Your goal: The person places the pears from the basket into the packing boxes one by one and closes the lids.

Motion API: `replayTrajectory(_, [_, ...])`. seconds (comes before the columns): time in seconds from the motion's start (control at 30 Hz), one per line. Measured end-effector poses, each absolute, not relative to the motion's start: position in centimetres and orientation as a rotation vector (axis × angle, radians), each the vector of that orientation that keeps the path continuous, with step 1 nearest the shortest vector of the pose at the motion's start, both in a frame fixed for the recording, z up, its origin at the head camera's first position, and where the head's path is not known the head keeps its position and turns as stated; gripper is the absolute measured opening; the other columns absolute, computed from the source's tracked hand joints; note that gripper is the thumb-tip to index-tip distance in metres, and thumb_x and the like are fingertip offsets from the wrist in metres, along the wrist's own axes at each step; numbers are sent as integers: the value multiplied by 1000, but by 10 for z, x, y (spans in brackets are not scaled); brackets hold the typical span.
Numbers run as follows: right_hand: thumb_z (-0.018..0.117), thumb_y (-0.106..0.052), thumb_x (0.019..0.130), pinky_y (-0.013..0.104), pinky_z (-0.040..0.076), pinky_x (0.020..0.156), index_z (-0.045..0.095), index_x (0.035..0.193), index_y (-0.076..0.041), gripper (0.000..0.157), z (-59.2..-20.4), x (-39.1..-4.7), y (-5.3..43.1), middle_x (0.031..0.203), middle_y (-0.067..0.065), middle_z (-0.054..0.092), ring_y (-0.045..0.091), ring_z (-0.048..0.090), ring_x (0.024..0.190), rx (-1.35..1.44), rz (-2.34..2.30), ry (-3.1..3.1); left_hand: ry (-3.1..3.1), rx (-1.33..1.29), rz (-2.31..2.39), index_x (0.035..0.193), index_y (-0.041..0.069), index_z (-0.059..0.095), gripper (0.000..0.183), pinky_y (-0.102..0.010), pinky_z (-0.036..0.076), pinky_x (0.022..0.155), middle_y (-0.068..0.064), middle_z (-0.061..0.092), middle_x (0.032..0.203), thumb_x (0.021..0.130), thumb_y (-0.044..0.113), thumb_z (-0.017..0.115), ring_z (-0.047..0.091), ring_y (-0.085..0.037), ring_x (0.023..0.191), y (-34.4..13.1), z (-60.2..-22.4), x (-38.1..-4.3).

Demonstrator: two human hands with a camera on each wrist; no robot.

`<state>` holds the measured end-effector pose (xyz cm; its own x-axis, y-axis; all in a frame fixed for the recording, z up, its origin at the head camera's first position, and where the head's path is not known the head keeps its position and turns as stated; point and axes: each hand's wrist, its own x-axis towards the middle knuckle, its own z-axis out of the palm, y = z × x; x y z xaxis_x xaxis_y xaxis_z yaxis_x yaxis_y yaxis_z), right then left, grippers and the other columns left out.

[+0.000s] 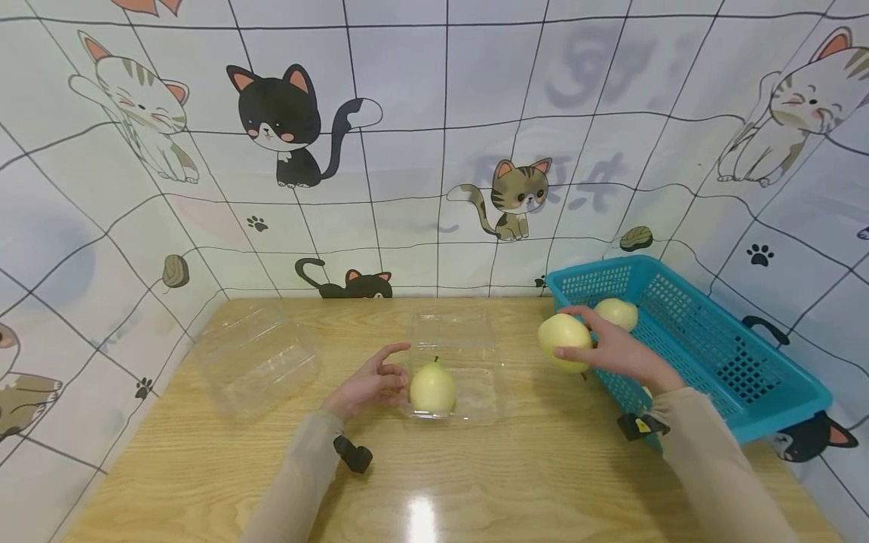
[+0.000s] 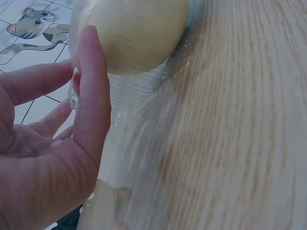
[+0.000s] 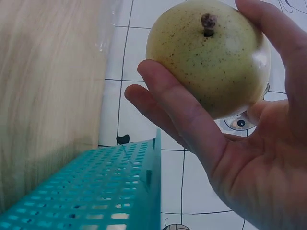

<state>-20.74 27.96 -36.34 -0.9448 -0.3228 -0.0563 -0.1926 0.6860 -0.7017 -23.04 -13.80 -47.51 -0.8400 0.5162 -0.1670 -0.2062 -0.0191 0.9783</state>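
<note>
My right hand (image 1: 621,353) grips a round pale yellow pear (image 1: 565,341) beside the basket's near left rim. In the right wrist view, fingers and thumb wrap this speckled pear (image 3: 208,57), its brown stem facing the camera. A second pear (image 1: 433,389) sits stem up in the left part of an opened clear plastic clamshell box (image 1: 478,392). At that box's left side my left hand (image 1: 370,386) has loosely bent fingers against the wall. In the left wrist view, the thumb of the left hand (image 2: 57,143) stands up along the plastic, close to the boxed pear (image 2: 144,33).
A teal perforated basket (image 1: 740,415) stands at the right, with another pear (image 1: 616,314) inside. A second clear plastic box (image 1: 258,362) lies on the wooden table (image 1: 475,483) at the left. A cat-patterned wall covering (image 1: 421,151) borders the table's back and sides.
</note>
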Motion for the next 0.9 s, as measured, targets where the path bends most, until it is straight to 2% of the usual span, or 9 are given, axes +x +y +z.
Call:
replayTrajectory(0.4, [72,-38,87,39,50,67,28,147,-16,77,-379,-207,270,125,25,49,32,58,95,-437,-1146,2677,1787,319,1897,152,13,21,66,-33,56,68,-8,52,96,96,-2,52,60,-18,77,-138,-475,-230])
replayTrajectory(0.73, [74,-37,84,37,48,68,36,140,-18,71,-389,-205,249,117,18,54,27,57,91,-522,-1145,2672,1778,315,1909,153,13,21,66,-34,57,68,-8,51,96,96,-3,51,59,-18,77,-138,-476,-229])
replayTrajectory(0.9, [76,-36,82,38,48,70,38,139,-18,71,-392,-208,238,119,18,54,28,56,95,-524,-1166,2643,1781,320,1905,153,13,20,65,-35,57,69,-9,50,98,97,-2,50,59,-18,79,-138,-477,-230])
